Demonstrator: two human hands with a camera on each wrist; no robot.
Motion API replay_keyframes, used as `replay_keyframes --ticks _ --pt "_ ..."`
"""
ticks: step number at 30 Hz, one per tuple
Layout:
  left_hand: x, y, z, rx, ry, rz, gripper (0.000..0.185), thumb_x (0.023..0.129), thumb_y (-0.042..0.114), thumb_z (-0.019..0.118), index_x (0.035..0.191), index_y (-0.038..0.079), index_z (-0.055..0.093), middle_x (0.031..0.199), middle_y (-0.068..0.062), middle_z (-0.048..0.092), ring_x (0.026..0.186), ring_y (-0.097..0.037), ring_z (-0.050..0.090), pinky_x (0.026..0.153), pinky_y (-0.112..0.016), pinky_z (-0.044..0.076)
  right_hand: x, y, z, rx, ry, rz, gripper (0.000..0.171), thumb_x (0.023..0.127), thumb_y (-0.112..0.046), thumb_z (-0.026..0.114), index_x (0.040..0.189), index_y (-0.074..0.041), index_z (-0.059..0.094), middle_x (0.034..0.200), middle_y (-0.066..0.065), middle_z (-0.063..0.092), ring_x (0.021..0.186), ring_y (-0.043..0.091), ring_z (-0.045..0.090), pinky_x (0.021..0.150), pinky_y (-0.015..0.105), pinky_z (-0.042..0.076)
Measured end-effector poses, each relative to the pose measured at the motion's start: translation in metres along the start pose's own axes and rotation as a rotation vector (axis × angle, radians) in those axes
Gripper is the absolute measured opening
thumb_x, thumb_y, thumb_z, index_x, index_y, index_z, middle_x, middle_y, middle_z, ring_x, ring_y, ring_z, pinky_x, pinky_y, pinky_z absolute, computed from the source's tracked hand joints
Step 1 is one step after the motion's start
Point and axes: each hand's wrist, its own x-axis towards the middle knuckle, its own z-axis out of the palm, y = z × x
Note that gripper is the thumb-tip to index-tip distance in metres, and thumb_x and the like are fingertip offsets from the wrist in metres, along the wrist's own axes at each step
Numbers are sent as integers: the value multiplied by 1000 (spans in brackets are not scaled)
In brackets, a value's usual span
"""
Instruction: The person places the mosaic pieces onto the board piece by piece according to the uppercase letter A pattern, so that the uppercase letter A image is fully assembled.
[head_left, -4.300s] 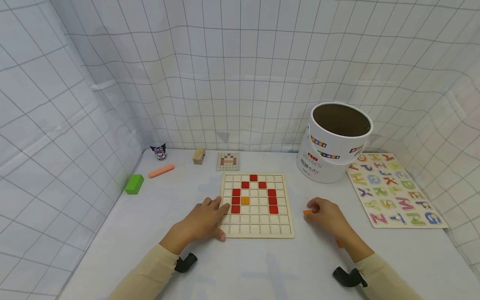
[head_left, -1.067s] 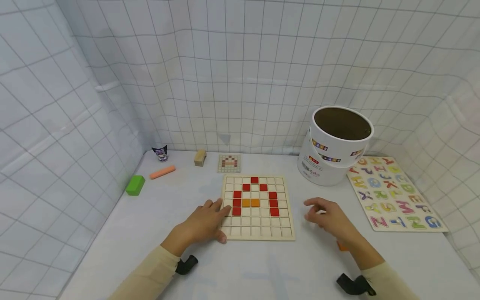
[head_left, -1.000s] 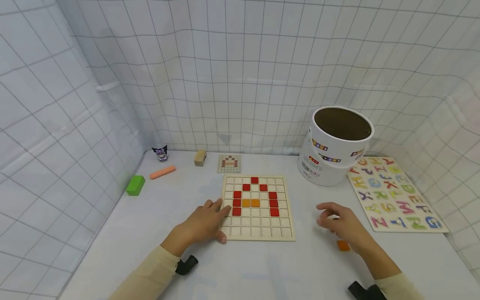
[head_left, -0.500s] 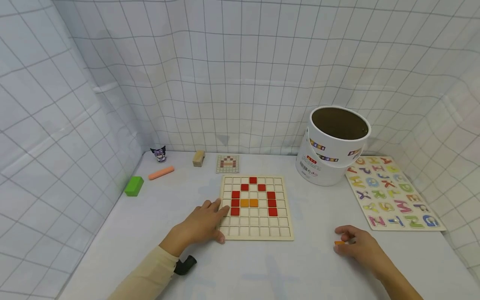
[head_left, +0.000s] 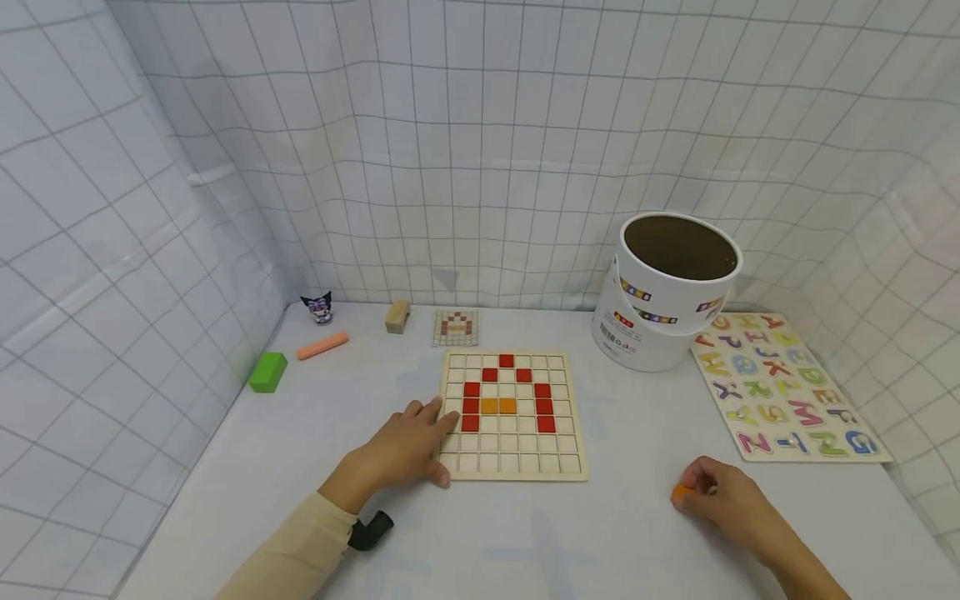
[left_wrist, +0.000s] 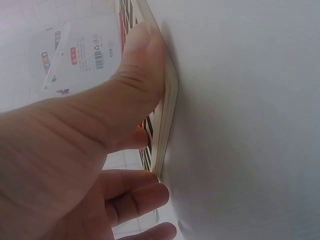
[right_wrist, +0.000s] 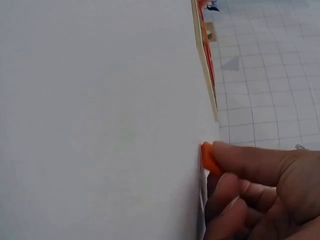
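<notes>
A square wooden grid board (head_left: 513,462) lies in the middle of the white table, with several red tiles (head_left: 471,389) in an arch and two orange tiles (head_left: 498,406) inside it. My left hand (head_left: 405,446) rests on the board's left edge, thumb pressed against its rim (left_wrist: 167,107). My right hand (head_left: 722,498) is on the table to the right of the board, fingers curled and pinching a small orange tile (head_left: 681,492) that also shows at my fingertips in the right wrist view (right_wrist: 209,159).
A white cylindrical tub (head_left: 663,287) stands at the back right beside a wooden alphabet puzzle (head_left: 783,383). A small pattern card (head_left: 455,327), a wooden block (head_left: 397,316), a small dark figurine (head_left: 317,306), an orange stick (head_left: 322,344) and a green block (head_left: 268,371) lie toward the back left.
A second orange tile has appeared on the board since the earliest frame. My right hand drew back toward me and to the right and took hold of an orange tile lying on the table. The left hand stayed put.
</notes>
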Motion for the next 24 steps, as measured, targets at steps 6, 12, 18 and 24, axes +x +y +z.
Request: replay_keyframes --ticks 6,12,18,24 --pt "0 -1 -1 11 -4 -12 94 76 49 85 152 9 47 159 -24 37 136 -39 43 106 -57 42 23 -1 -15 358 -164 -75 40 101 -25 65 126 6 57 81 4 60 61 10 50 56 28 47" --pt "0 -1 4 -3 -17 -28 95 76 50 84 153 10 47 160 -23 37 137 -39 42 108 -58 40 66 -29 -6 502 -182 -79 50 99 -22 67 136 8 52 90 4 66 70 11 58 62 24 50" --pt "0 -1 3 -7 3 -8 94 76 50 84 152 9 48 159 -23 38 136 -39 43 107 -58 41 109 -84 22 561 -202 -120 46 99 -11 65 140 4 50 98 10 72 73 13 64 67 23 56" --pt "0 -2 2 -3 5 -7 94 76 51 84 152 10 47 159 -23 37 136 -39 43 106 -58 41 133 -127 65 443 -239 -137 40 94 -12 72 130 -3 56 88 12 71 61 16 62 58 23 54"
